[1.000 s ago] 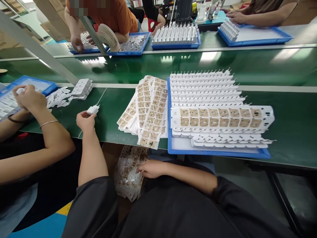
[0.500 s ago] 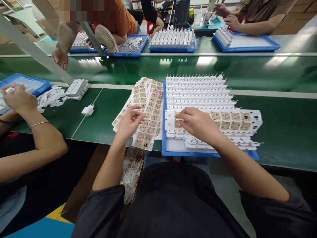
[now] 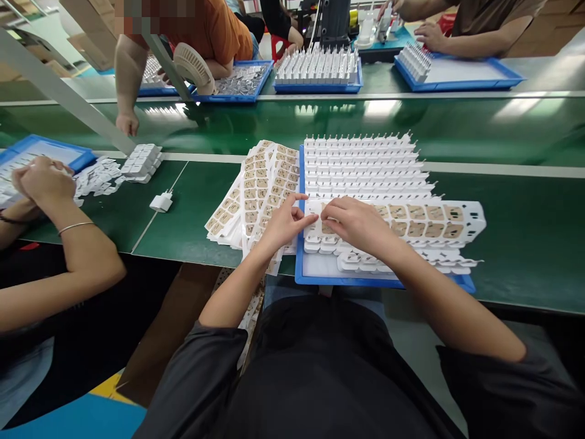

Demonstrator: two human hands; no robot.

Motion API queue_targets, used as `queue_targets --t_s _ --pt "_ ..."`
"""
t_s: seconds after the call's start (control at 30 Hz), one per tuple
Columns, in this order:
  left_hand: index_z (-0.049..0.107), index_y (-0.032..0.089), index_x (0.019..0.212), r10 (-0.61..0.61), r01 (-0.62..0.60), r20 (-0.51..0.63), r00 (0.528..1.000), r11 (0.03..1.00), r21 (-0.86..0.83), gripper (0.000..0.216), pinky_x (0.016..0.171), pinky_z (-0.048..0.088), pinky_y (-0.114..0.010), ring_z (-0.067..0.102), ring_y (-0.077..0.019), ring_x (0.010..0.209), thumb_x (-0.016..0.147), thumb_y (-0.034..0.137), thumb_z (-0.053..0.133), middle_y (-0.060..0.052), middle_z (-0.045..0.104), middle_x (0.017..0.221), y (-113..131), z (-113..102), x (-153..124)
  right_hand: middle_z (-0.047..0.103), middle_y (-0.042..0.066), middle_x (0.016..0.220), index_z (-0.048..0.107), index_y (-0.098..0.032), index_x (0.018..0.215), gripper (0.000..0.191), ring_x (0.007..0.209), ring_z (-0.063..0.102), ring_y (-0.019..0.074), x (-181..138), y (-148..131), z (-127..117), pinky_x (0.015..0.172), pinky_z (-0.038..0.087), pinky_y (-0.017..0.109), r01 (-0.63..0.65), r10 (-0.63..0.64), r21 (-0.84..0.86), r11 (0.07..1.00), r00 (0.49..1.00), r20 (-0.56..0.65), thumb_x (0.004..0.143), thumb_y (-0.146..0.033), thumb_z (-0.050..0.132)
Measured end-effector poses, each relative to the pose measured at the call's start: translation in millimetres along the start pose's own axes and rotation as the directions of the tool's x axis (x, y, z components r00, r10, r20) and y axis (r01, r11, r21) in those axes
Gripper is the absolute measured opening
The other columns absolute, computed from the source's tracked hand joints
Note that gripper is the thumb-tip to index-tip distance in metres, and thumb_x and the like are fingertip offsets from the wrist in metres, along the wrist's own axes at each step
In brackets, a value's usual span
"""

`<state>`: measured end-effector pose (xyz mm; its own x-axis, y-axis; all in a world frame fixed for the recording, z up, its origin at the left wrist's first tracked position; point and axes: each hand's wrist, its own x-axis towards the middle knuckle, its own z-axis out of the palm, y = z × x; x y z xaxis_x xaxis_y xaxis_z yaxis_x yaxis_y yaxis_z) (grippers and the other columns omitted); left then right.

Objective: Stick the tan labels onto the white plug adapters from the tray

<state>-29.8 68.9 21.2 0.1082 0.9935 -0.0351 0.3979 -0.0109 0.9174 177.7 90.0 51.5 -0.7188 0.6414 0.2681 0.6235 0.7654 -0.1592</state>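
Observation:
A white sheet of tan stickers (image 3: 417, 221) lies across rows of white plug adapters (image 3: 361, 164) in a blue-rimmed tray (image 3: 347, 280). My right hand (image 3: 359, 222) rests over the sheet's left part, fingertips pinched together at a tan sticker; what lies exactly between them is hidden. At the sheet's left end is my left hand (image 3: 287, 224), thumb and forefinger apart with a gap between them, holding nothing visible. Left of the tray, more sticker sheets (image 3: 256, 189) lie fanned out in a pile, partly behind my left hand and forearm.
A lone plug adapter (image 3: 161, 202) lies on the green bench, near stacked white blocks (image 3: 142, 163) and loose white pieces (image 3: 101, 177). A co-worker's hands (image 3: 43, 180) are at the far left. Beyond the green belt (image 3: 256, 122) stand more trays (image 3: 320, 88) and other people.
My left hand has moved right, from over the sticker pile to the left end of the sheet on the tray. My right hand stays nearly in place. A person's hand across the belt has shifted right.

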Motion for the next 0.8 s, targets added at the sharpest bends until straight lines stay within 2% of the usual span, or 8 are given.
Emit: queue_targets --t_s 0.23,0.33,0.4,0.47,0.53,0.6,0.7,0.8 --pt "0.053 0.022 0.128 0.017 -0.015 -0.046 0.999 0.999 0.048 0.051 0.061 0.039 -0.026 0.057 -0.0145 0.062 0.085 0.044 0.071 0.006 0.058 0.066 -0.8 1.8 -0.4 0.072 0.008 0.099 0.066 -0.021 0.096 0.011 0.094 0.066 0.0236 -13.9 8.9 -20.4 0.077 0.050 0.035 0.055 -0.041 0.295 0.954 0.998 -0.053 0.098 -0.025 0.056" --pt "0.052 0.022 0.132 0.089 -0.069 -0.121 0.989 0.985 0.160 0.052 0.066 0.043 -0.028 0.060 -0.0165 0.070 0.089 0.046 0.067 0.001 0.063 0.080 -3.7 4.4 -2.8 0.073 0.008 0.100 0.066 -0.023 0.098 0.010 0.097 0.068 0.0233 -31.5 13.3 -31.8 0.083 0.054 0.037 0.003 0.079 0.512 0.859 0.987 -0.138 0.097 -0.031 0.060" --pt "0.050 0.022 0.136 0.250 -0.175 -0.253 0.934 0.942 0.286 0.055 0.079 0.048 -0.033 0.063 -0.0212 0.088 0.091 0.047 0.065 -0.006 0.067 0.100 -5.7 9.1 -9.0 0.073 0.006 0.096 0.066 -0.023 0.096 0.010 0.094 0.069 0.0223 -48.7 13.4 -34.6 0.083 0.055 0.036 -0.050 0.253 0.637 0.770 0.939 -0.233 0.095 -0.033 0.064" --pt "0.051 0.023 0.138 0.501 -0.344 -0.328 0.801 0.833 0.432 0.058 0.096 0.046 -0.042 0.059 -0.0277 0.111 0.089 0.050 0.067 -0.012 0.065 0.121 -6.1 17.7 -20.3 0.072 0.005 0.091 0.066 -0.023 0.094 0.009 0.091 0.070 0.0212 -67.9 10.1 -33.4 0.082 0.056 0.035 -0.058 0.407 0.722 0.689 0.856 -0.319 0.093 -0.032 0.068" --pt "0.056 0.027 0.135 0.705 -0.513 -0.218 0.675 0.660 0.549 0.059 0.109 0.037 -0.047 0.051 -0.0321 0.128 0.085 0.053 0.072 -0.012 0.060 0.135 -4.5 30.9 -35.2 0.070 0.004 0.088 0.067 -0.023 0.092 0.006 0.088 0.069 0.0202 -85.7 4.0 -29.6 0.081 0.056 0.035 -0.039 0.497 0.766 0.642 0.782 -0.377 0.091 -0.028 0.071" --pt "0.060 0.031 0.132 0.781 -0.625 -0.011 0.624 0.507 0.594 0.057 0.115 0.031 -0.048 0.046 -0.0332 0.135 0.082 0.055 0.076 -0.011 0.057 0.145 -2.3 47.9 -49.8 0.070 0.003 0.087 0.068 -0.023 0.092 0.005 0.087 0.069 0.0197 -99.7 -2.8 -25.2 0.080 0.057 0.034 -0.025 0.548 0.783 0.622 0.727 -0.413 0.089 -0.023 0.072" --pt "0.059 0.032 0.132 0.751 -0.645 0.126 0.648 0.453 0.615 0.053 0.117 0.027 -0.049 0.042 -0.0330 0.141 0.084 0.047 0.077 -0.012 0.051 0.153 -2.7 73.2 -64.2 0.070 0.003 0.085 0.069 -0.023 0.092 0.008 0.084 0.068 0.0195 -113.0 -11.4 -19.4 0.077 0.056 0.034 -0.017 0.583 0.789 0.615 0.683 -0.440 0.088 -0.018 0.072" --pt "0.063 0.030 0.120 0.755 -0.614 0.050 0.654 0.492 0.617 0.037 0.114 0.030 -0.048 0.044 -0.0320 0.138 0.086 0.033 0.076 -0.012 0.054 0.152 -9.1 85.8 -70.0 0.070 0.003 0.083 0.070 -0.023 0.091 0.010 0.083 0.068 0.0197 -121.6 -17.5 -14.7 0.076 0.056 0.035 -0.001 0.584 0.794 0.608 0.679 -0.446 0.086 -0.015 0.072"
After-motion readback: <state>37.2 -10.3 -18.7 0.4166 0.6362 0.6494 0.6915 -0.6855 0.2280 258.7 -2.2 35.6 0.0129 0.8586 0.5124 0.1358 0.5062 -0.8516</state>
